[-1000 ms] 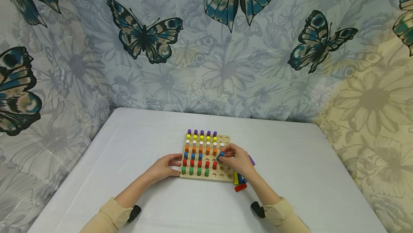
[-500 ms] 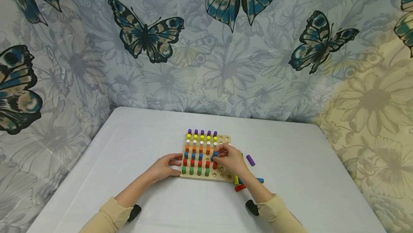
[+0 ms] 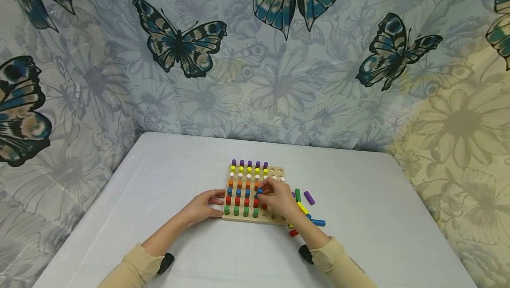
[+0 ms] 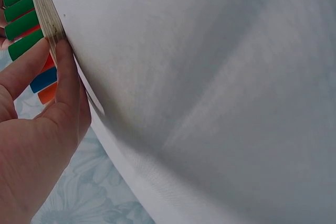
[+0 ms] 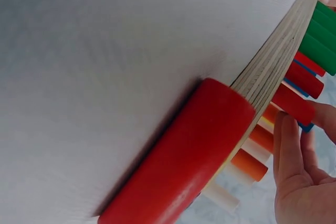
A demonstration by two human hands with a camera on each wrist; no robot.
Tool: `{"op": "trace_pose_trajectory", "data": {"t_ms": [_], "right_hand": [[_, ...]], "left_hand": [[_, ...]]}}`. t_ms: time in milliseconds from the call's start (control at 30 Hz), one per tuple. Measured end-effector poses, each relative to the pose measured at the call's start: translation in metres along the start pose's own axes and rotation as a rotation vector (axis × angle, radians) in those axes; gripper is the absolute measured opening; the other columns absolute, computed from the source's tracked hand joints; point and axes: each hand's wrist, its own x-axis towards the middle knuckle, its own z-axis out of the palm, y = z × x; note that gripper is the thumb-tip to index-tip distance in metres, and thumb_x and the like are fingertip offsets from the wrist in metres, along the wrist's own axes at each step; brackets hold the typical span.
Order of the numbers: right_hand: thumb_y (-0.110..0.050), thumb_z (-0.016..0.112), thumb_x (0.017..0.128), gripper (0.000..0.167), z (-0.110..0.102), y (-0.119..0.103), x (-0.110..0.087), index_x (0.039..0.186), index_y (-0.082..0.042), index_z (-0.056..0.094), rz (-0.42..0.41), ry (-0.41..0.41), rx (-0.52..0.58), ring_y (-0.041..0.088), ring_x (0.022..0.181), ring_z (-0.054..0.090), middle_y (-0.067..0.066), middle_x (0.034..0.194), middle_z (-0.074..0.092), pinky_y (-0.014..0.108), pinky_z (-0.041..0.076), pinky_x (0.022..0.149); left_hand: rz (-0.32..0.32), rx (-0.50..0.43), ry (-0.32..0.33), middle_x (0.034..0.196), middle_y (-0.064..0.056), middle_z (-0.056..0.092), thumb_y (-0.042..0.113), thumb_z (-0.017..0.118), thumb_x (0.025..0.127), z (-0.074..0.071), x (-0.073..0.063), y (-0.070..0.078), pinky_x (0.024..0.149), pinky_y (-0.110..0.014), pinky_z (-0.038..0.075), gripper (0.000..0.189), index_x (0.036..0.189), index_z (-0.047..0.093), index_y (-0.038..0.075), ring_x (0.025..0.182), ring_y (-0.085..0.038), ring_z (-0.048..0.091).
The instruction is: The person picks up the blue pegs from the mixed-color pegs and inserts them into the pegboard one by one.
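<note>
A wooden pegboard (image 3: 255,219) bears rows of coloured pegs: purple, yellow, white, orange, blue, red and green. My right hand (image 3: 279,198) pinches a blue peg (image 3: 260,192) between thumb and fingertips, over the blue row just right of its standing pegs. In the right wrist view only a bit of this blue peg (image 5: 305,127) shows behind the fingers. My left hand (image 3: 203,206) rests against the board's left side, thumb at the near corner. The left wrist view shows its fingertips touching the layered board edge (image 4: 48,11), beside the green pegs (image 4: 22,22).
Loose pegs lie right of the board: a purple peg (image 3: 309,197), a green peg (image 3: 297,195), a yellow peg (image 3: 303,208), a blue peg (image 3: 318,222) and a red peg (image 3: 294,233), partly behind my right forearm. A white cloth covers the table (image 3: 358,190).
My right hand has moved left across the board with the blue peg. Loose pegs formerly behind the hand and forearm now show. The left hand has stayed in place.
</note>
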Motion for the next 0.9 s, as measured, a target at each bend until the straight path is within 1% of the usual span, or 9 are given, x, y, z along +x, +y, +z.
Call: {"op": "trace_pose_trajectory", "data": {"t_ms": [233, 433, 633, 900], "right_hand": [[0.0, 0.073, 0.084, 0.018, 0.0014, -0.0002, -0.0006, 0.099, -0.004, 0.065, -0.038, -0.006, -0.014, 0.019, 0.087, 0.066, 0.006, 0.095, 0.068, 0.028, 0.056, 0.075], [0.0, 0.072, 0.085, 0.018, 0.0019, -0.0012, -0.0012, 0.101, -0.003, 0.065, -0.072, -0.018, -0.026, 0.022, 0.089, 0.067, 0.01, 0.098, 0.068, 0.03, 0.056, 0.076], [0.001, 0.071, 0.086, 0.019, 0.002, -0.0011, -0.0013, 0.103, -0.004, 0.065, -0.108, -0.028, -0.032, 0.022, 0.09, 0.067, 0.014, 0.101, 0.068, 0.031, 0.056, 0.078], [0.001, 0.07, 0.087, 0.019, 0.0018, -0.0004, -0.001, 0.104, -0.004, 0.065, -0.134, -0.035, -0.04, 0.023, 0.091, 0.067, 0.015, 0.101, 0.069, 0.033, 0.056, 0.079]], "left_hand": [[-0.001, -0.002, -0.003, 0.134, -0.015, 0.056, -0.005, 0.076, 0.078, 0.0, -0.0007, -0.0001, 0.085, -0.034, 0.053, 0.068, 0.14, 0.048, -0.002, 0.115, -0.027, 0.057], [0.005, -0.008, -0.006, 0.134, -0.016, 0.056, -0.005, 0.076, 0.078, -0.0001, -0.0011, 0.0002, 0.084, -0.034, 0.053, 0.068, 0.14, 0.048, -0.002, 0.114, -0.028, 0.057], [0.009, -0.013, -0.011, 0.135, -0.016, 0.055, -0.005, 0.076, 0.078, -0.0003, -0.0008, -0.0001, 0.084, -0.034, 0.053, 0.068, 0.14, 0.048, -0.002, 0.115, -0.028, 0.057], [0.01, -0.014, -0.014, 0.134, -0.016, 0.056, -0.005, 0.076, 0.078, -0.0007, -0.0004, -0.0004, 0.083, -0.034, 0.053, 0.068, 0.14, 0.048, -0.003, 0.115, -0.028, 0.057]]}}
